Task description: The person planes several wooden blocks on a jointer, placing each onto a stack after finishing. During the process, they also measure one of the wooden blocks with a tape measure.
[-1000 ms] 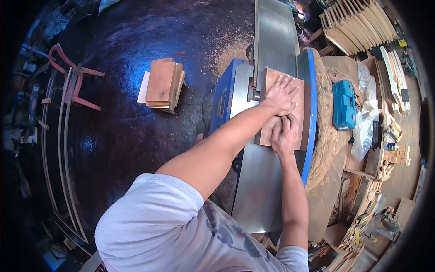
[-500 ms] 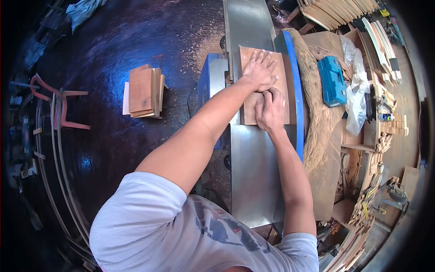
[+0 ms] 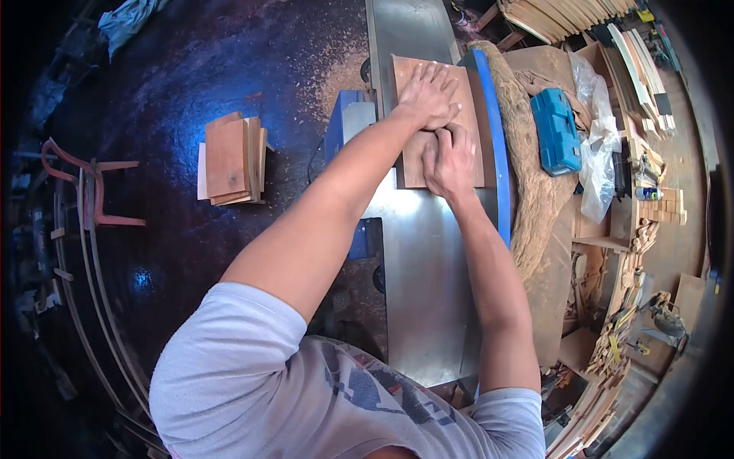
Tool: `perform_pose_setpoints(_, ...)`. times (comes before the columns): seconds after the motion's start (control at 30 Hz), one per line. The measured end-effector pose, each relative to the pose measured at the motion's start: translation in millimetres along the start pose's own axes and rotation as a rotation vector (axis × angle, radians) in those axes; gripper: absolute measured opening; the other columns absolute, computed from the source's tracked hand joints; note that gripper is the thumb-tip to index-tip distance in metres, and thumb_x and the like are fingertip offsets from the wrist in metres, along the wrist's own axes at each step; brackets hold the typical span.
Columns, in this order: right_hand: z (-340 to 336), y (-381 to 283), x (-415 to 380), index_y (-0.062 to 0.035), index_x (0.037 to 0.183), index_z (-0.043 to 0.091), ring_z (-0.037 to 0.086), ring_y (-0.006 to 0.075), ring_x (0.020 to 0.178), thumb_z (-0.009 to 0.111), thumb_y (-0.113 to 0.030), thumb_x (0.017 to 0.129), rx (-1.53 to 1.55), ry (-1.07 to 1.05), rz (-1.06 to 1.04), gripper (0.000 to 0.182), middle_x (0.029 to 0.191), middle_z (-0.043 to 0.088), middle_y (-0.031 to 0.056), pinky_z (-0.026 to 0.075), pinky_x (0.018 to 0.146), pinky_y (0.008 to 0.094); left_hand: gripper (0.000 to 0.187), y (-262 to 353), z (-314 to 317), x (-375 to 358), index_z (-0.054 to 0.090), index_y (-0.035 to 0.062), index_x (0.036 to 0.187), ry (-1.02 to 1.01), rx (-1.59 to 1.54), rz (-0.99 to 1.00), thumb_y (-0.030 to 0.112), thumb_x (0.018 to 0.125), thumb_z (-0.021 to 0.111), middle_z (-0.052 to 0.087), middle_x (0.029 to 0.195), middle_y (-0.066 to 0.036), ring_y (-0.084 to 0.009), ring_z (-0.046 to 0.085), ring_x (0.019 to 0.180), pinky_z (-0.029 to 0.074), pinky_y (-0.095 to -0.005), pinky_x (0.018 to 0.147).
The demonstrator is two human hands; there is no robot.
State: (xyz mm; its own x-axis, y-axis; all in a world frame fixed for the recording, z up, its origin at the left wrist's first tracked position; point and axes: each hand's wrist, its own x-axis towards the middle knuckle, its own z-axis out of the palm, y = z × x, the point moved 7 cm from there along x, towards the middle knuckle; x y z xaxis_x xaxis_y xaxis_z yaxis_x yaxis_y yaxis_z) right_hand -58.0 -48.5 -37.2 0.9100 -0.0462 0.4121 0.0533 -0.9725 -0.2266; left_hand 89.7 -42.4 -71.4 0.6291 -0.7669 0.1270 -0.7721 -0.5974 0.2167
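Note:
A flat reddish-brown wooden board [image 3: 413, 170] lies on the grey metal bed [image 3: 428, 268] of a jointer-like machine, beside its blue-edged fence [image 3: 501, 153]. My left hand [image 3: 430, 96] rests flat on the board's far half, fingers spread. Nearer to me, my right hand [image 3: 451, 161] presses on the board with its fingers curled and closed. Its fingertips are partly hidden, and its knuckles come close to the heel of the left hand. Any cutter beneath the board is out of sight.
On the left, a stack of boards [image 3: 227, 161] stands above the dark floor, near a reddish wooden frame [image 3: 95, 180]. Wood shavings [image 3: 336, 80] lie by the machine. To the right are a rough log [image 3: 527, 176], a teal case [image 3: 556, 131] and clear plastic [image 3: 600, 168].
Both hands and the board have moved forward along the metal bed, away from me. The camera view has shifted slightly. The hands keep the same pose on the board.

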Motion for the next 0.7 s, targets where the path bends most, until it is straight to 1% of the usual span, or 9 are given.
perform_pose_setpoints(0.47,19.4,11.2,44.3,-0.0014,0.117,0.063,0.055,0.0393,0.116,0.066,-0.025,0.092,-0.058,-0.005,-0.015,0.034,0.125,0.059,0.0215,0.043,0.095,0.0519,0.069,-30.8,-3.5,36.1,0.041,0.0134,0.161,0.031,-0.010,-0.008,0.054,0.106,0.040,0.026,0.172,-0.016,-0.0369,0.020,0.160,0.013,-0.0559,0.130)
perform_pose_setpoints(0.57,23.1,13.9,49.8,-0.0019,0.117,0.063,0.055,0.0389,0.115,0.067,-0.026,0.092,-0.070,0.013,-0.039,0.034,0.124,0.059,0.0210,0.043,0.093,0.0518,0.068,-35.2,-3.6,41.2,0.043,0.0132,0.160,0.051,-0.022,-0.006,0.054,0.105,0.041,0.028,0.172,-0.017,-0.0373,0.020,0.160,0.013,-0.0562,0.130)
perform_pose_setpoints(0.7,28.3,17.3,63.1,-0.0028,0.116,0.063,0.055,0.0389,0.115,0.067,-0.026,0.092,-0.102,-0.006,-0.018,0.034,0.123,0.059,0.0203,0.043,0.093,0.0522,0.066,-43.5,-6.2,52.4,0.046,0.0124,0.157,0.061,-0.028,0.013,0.052,0.105,0.041,0.031,0.170,-0.019,-0.0394,0.022,0.159,0.014,-0.0577,0.129)
